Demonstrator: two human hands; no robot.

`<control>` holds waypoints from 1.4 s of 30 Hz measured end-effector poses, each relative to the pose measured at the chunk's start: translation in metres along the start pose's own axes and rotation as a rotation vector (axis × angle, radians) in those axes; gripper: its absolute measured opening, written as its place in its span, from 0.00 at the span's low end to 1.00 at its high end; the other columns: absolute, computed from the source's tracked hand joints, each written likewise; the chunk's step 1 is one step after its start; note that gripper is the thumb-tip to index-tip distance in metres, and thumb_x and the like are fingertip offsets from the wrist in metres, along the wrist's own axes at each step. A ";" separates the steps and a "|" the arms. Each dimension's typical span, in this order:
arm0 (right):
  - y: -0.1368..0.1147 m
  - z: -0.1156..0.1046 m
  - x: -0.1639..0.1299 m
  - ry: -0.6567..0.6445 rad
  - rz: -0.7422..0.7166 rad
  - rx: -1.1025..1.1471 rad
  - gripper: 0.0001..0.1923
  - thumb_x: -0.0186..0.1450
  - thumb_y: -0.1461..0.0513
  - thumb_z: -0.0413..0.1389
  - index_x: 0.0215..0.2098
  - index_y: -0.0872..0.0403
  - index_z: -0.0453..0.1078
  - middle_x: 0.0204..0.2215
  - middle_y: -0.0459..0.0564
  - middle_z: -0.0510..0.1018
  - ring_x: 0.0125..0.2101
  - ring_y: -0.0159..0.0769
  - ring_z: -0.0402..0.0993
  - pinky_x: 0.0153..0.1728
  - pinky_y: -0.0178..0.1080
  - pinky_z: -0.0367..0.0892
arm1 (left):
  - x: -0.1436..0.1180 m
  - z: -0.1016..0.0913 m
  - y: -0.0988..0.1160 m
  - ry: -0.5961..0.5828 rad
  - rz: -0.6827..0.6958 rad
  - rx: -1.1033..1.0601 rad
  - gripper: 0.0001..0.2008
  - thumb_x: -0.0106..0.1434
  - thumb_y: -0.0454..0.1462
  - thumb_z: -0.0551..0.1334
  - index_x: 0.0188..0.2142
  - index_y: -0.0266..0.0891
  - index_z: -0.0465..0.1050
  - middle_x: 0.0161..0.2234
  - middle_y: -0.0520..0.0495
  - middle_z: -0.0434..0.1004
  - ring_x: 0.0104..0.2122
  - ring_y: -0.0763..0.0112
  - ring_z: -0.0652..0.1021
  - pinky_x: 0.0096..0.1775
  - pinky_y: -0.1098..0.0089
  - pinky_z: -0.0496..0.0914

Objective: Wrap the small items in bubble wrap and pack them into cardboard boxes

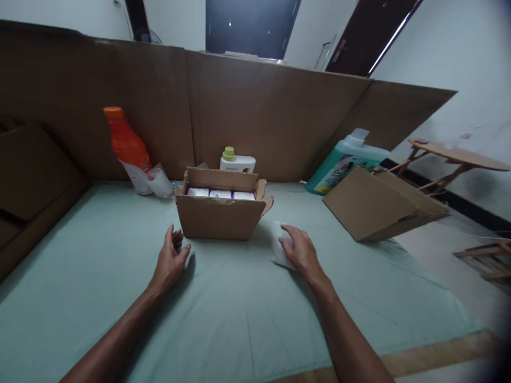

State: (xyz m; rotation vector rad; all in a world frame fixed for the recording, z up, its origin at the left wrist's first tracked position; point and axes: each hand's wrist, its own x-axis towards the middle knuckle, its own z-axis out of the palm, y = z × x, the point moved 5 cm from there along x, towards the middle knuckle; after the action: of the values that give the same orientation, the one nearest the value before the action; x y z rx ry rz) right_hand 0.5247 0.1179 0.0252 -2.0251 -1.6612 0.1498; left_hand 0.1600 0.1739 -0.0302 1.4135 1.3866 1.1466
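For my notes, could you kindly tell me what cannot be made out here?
In the head view:
Bottoms of the white packs: hidden by the open carton.
Base of the green-capped bottle: hidden behind that carton.
Part of the white packet: covered by the right hand.
Fine print on the teal bottle: too small and blurred.
Brown cardboard piece: cut off by the left edge.

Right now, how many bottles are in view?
3: a red bottle at left, a white bottle behind the open box, a teal bottle at right. Others may be hidden.
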 end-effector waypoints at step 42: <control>-0.061 0.031 -0.007 -0.051 0.022 0.580 0.32 0.56 0.52 0.61 0.56 0.57 0.69 0.53 0.63 0.77 0.51 0.50 0.76 0.45 0.48 0.74 | 0.016 -0.027 0.053 0.010 0.075 0.032 0.38 0.54 0.39 0.63 0.64 0.34 0.60 0.59 0.32 0.70 0.57 0.52 0.73 0.50 0.57 0.70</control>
State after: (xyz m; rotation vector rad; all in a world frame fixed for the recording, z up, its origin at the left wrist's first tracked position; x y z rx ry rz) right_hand 0.4570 0.1281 0.0237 -1.6039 -1.4110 0.6183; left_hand 0.1461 0.1858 0.0283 1.4950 1.3750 1.1853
